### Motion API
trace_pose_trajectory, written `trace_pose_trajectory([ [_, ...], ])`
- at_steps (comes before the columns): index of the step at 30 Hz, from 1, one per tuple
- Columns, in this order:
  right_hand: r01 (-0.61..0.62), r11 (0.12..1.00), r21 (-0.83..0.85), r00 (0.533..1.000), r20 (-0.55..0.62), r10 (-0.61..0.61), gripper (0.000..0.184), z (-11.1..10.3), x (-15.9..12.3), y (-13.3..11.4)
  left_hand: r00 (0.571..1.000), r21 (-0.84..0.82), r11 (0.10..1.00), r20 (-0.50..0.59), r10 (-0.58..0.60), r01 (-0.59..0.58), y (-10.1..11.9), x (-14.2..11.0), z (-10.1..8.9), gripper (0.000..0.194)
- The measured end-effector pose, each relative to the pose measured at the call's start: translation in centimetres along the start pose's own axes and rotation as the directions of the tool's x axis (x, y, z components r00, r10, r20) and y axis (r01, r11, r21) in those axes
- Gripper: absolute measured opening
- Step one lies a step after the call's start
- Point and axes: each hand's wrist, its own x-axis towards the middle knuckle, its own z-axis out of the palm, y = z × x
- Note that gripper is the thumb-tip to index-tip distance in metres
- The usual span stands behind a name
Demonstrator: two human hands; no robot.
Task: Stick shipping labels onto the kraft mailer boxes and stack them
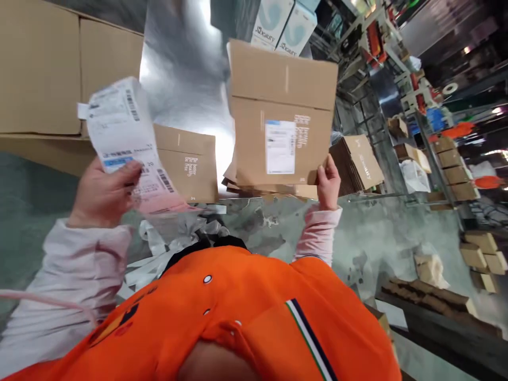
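My left hand (103,189) is closed on a strip of printed shipping labels (119,114), which curls upward and ends in a pink lower edge. On the right, my right hand (328,182) pinches the lower right corner of a flattened cardboard box (250,127). A white shipping label (280,159) with a blue band lies flat on that box. Beneath its lower edge, more flat cardboard shows. Between my hands, another flattened box (170,138) with white print lies on the shiny metal table (178,69), partly behind the label strip.
A large cardboard carton (39,63) stands at the left. White boxes (273,21) are at the table's back. A stack of flattened boxes (361,161) sits to the right. Crumpled backing paper (159,238) lies below the table edge. Shelves and cartons (480,243) fill the far right.
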Motion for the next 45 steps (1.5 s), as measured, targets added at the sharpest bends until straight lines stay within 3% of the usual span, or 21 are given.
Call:
trace_pose_trajectory([
  [2,-0.057,0.973,-0.223,0.998,-0.039,0.049,0.071,-2.7,1.3,0.3,0.997,0.01,0.999,0.07,-0.038,0.038,0.7,-1.7,0.7,0.071],
  [4,-0.061,0.956,-0.287,0.998,-0.025,0.056,0.07,-1.1,0.4,-1.1,0.993,0.036,0.998,0.11,-0.051,0.047,0.8,-3.3,1.3,0.075],
  [6,-0.004,0.99,-0.139,0.984,0.175,0.029,0.066,4.0,-2.6,-3.7,0.988,0.071,0.996,0.146,-0.054,0.044,0.3,-4.7,1.9,0.083],
  [7,-0.003,1.0,0.031,0.921,0.39,-0.01,0.066,7.3,-4.6,-5.2,0.981,0.105,0.992,0.177,-0.083,0.065,0.0,-5.3,2.1,0.087],
  [8,-0.053,0.978,0.2,0.815,0.574,-0.073,0.072,10.7,-6.7,-6.5,0.963,0.156,0.981,0.225,-0.145,0.112,-0.4,-5.8,2.2,0.09],
  [9,-0.143,0.932,0.333,0.719,0.682,-0.134,0.079,13.9,-9.0,-7.6,0.933,0.216,0.961,0.278,-0.228,0.171,-0.8,-6.1,2.2,0.091],
  [10,-0.241,0.874,0.421,0.683,0.714,-0.156,0.076,16.8,-11.0,-8.5,0.893,0.267,0.937,0.327,-0.309,0.226,-1.2,-6.3,2.1,0.09],
  [12,-0.392,0.773,0.498,0.677,0.725,-0.124,0.059,20.7,-14.4,-9.6,0.841,0.265,0.92,0.387,-0.377,0.29,-1.8,-6.4,1.7,0.086],
  [14,-0.46,0.734,0.499,0.638,0.761,-0.117,0.051,22.6,-16.0,-10.0,0.889,0.134,0.945,0.321,-0.325,0.297,-2.3,-6.3,1.1,0.081],
  [16,-0.473,0.735,0.486,0.58,0.8,-0.156,0.053,23.4,-15.7,-10.2,0.941,0.016,0.954,0.162,-0.298,0.299,-2.9,-6.1,0.7,0.075],
  [17,-0.469,0.737,0.487,0.571,0.804,-0.168,0.055,23.7,-15.1,-10.3,0.946,0.0,0.95,0.1,-0.31,0.311,-3.3,-6.1,0.6,0.071],
  [20,-0.43,0.77,0.471,0.584,0.796,-0.16,0.052,25.1,-12.7,-10.5,0.943,0.049,0.943,0.026,-0.331,0.33,-4.8,-6.1,0.6,0.055],
  [24,-0.364,0.853,0.374,0.534,0.834,-0.138,0.039,27.2,-10.9,-10.6,0.967,0.186,0.949,-0.077,-0.244,0.255,-7.0,-6.1,0.8,0.04],
  [27,-0.262,0.924,0.278,0.569,0.818,-0.085,0.029,28.2,-10.6,-10.6,0.971,0.268,0.935,-0.122,-0.204,0.23,-8.3,-5.7,0.7,0.041],
  [30,-0.116,0.978,0.172,0.585,0.808,-0.073,0.031,28.8,-10.3,-11.1,0.972,0.302,0.925,-0.122,-0.203,0.231,-9.2,-5.0,0.3,0.041],
  [33,0.014,0.997,0.077,0.521,0.851,-0.073,0.045,29.1,-9.8,-11.7,0.971,0.31,0.92,-0.093,-0.22,0.238,-10.2,-4.2,-0.3,0.045],
  [35,0.095,0.994,0.049,0.484,0.871,-0.089,0.035,29.3,-9.6,-12.1,0.967,0.278,0.926,-0.091,-0.238,0.254,-10.8,-3.8,-0.8,0.045],
  [37,0.193,0.98,0.05,0.511,0.847,-0.144,0.021,29.8,-9.4,-12.3,0.96,0.179,0.943,-0.046,-0.277,0.28,-11.5,-3.4,-1.2,0.041],
  [39,0.277,0.96,0.045,0.573,0.794,-0.202,0.018,30.7,-8.8,-12.3,0.93,0.074,0.933,0.083,-0.358,0.353,-12.3,-3.0,-1.5,0.05],
  [41,0.307,0.952,0.007,0.614,0.762,-0.203,0.02,32.3,-7.6,-12.1,0.862,0.046,0.886,0.212,-0.46,0.462,-13.4,-2.9,-1.9,0.063],
  [45,0.3,0.943,-0.146,0.671,0.735,-0.1,0.025,36.8,-4.6,-11.0,0.77,0.065,0.8,0.238,-0.593,0.596,-15.9,-4.0,-2.6,0.061],
])
